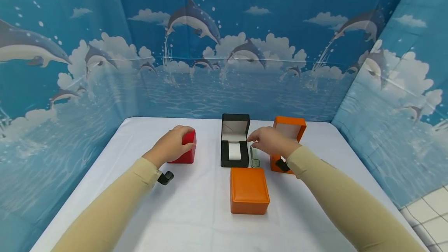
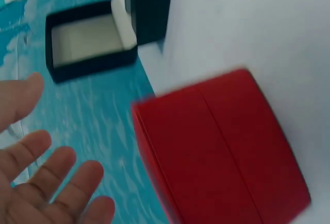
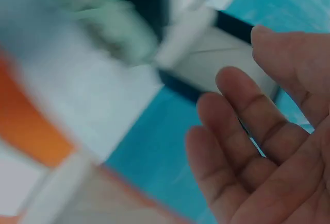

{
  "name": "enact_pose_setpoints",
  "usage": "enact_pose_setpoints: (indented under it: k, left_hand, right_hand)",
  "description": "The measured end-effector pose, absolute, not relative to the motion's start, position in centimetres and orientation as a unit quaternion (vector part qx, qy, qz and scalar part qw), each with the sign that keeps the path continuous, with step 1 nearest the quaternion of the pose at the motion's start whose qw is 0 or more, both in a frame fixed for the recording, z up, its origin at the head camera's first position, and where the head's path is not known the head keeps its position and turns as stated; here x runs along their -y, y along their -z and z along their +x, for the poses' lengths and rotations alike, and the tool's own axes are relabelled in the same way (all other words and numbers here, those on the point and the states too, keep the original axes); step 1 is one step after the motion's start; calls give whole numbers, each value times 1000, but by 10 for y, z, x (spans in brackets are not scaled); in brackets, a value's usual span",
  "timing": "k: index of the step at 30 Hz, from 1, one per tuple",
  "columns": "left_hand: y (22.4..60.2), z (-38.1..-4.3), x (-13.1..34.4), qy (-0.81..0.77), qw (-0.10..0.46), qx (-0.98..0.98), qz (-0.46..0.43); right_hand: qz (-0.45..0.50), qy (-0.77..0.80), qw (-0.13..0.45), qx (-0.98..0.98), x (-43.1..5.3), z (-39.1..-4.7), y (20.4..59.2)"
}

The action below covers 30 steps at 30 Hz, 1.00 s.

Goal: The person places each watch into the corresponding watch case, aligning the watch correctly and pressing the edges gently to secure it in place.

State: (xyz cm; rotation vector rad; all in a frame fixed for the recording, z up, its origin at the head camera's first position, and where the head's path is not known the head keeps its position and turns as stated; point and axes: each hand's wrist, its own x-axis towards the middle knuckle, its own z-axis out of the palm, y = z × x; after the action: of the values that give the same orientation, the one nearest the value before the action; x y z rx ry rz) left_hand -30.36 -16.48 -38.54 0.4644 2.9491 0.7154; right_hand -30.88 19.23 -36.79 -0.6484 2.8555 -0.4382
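My left hand point(image 1: 171, 145) hovers over a closed red box point(image 1: 189, 147); in the left wrist view its fingers are apart and hold nothing. The red box point(image 2: 221, 147) shows a seam across its side there. Above a pale green watch point(image 1: 255, 161), my right hand point(image 1: 271, 141) hangs with relaxed fingers and nothing in them. The watch point(image 3: 121, 31) is blurred in the right wrist view. Left of it stands an open black box point(image 1: 224, 154) with a white cushion point(image 1: 234, 151) inside. An open orange box point(image 1: 303, 125) lies partly hidden behind my right hand and wrist.
A closed orange box point(image 1: 249, 189) sits nearer me, in front of the black box. All of this rests on a white-covered table point(image 1: 196, 205). A blue curtain with dolphins point(image 1: 227, 84) encloses the back and sides.
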Motion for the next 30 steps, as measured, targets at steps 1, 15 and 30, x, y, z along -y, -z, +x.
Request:
enact_pose_setpoints:
  k: [1, 15, 30]
  left_hand:
    - [386, -302, 158, -234, 32, -957, 165]
    - [414, -297, 81, -235, 54, -939, 246]
    - [431, -314, 59, -202, 81, -950, 225]
  right_hand:
    - [-214, 136, 90, -963, -198, -306, 374]
    - [-253, 49, 11, -966, -223, -284, 437]
    - [-230, 63, -41, -970, -220, -284, 461]
